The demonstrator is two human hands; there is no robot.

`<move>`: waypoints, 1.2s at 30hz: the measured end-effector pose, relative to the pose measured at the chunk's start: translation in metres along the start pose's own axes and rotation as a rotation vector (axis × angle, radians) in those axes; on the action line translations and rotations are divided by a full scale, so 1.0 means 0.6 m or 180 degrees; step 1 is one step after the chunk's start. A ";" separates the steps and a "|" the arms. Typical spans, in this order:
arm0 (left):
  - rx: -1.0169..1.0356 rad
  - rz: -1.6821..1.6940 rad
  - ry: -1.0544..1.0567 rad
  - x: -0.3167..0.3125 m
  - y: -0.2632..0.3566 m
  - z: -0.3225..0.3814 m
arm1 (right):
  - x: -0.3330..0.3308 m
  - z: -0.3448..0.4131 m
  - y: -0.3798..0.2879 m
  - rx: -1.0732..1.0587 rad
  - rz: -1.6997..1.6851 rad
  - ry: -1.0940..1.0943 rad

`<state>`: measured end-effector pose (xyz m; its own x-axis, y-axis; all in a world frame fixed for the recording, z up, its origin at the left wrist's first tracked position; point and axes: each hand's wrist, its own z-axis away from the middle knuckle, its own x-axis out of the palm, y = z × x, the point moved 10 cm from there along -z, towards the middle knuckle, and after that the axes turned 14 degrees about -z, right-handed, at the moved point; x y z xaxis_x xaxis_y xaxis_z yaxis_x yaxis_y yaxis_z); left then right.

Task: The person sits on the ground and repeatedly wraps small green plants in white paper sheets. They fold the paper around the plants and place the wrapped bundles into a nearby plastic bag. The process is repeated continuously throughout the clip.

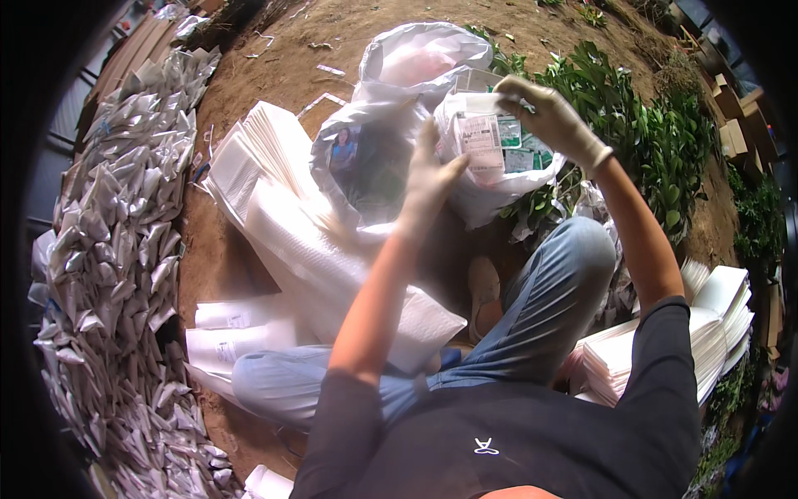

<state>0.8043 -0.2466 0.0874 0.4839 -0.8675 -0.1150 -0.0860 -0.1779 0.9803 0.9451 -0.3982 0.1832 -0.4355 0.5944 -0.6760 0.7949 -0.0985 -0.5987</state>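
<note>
My left hand (427, 181), in a pale glove, is raised between two white plastic sacks with its thumb and fingers apart, holding nothing. My right hand (548, 115), gloved too, is bent over the far rim of the right-hand sack (489, 203); whether its fingers grip anything is not clear. Inside that sack lie green-and-white packets (519, 161) and a printed label (482, 143). A middle sack (324, 159) stands open to the left, with a dark printed picture in it. A bubble mailer (430, 324) lies near my lap.
Stacked white mailers (280, 134) lean at the left, beyond labelled mailers (221, 343). A long heap of filled grey bags (118, 237) lines the far left. Leafy cut branches (661, 150) lie right, another sack (424, 40) behind, and bundled mailers (704, 330) by my right side.
</note>
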 end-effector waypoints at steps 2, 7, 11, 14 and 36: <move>-0.0292 0.0074 -0.0630 0.085 -0.016 -0.066 | -0.065 -0.033 0.002 -0.0051 -0.0285 0.0324; -0.0361 0.0016 -0.1087 0.150 -0.044 -0.092 | -0.168 -0.041 0.057 0.0704 0.1719 0.1474; 0.0521 -0.0398 -0.0751 0.129 -0.021 -0.091 | -0.015 0.017 0.008 -0.0932 0.1073 0.0151; 0.1095 -0.0477 -0.0665 0.140 -0.005 -0.079 | -0.005 0.021 0.031 -0.0557 0.0860 -0.0067; -0.2293 -0.1193 0.1443 -0.237 -0.422 0.602 | 0.693 0.081 -0.397 -0.1849 -0.0696 -0.1802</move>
<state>0.4425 -0.2461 -0.2027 0.6779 -0.5204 -0.5193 0.6327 0.0532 0.7726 0.5540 -0.1665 0.0241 -0.6281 0.0468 -0.7767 0.6915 0.4913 -0.5296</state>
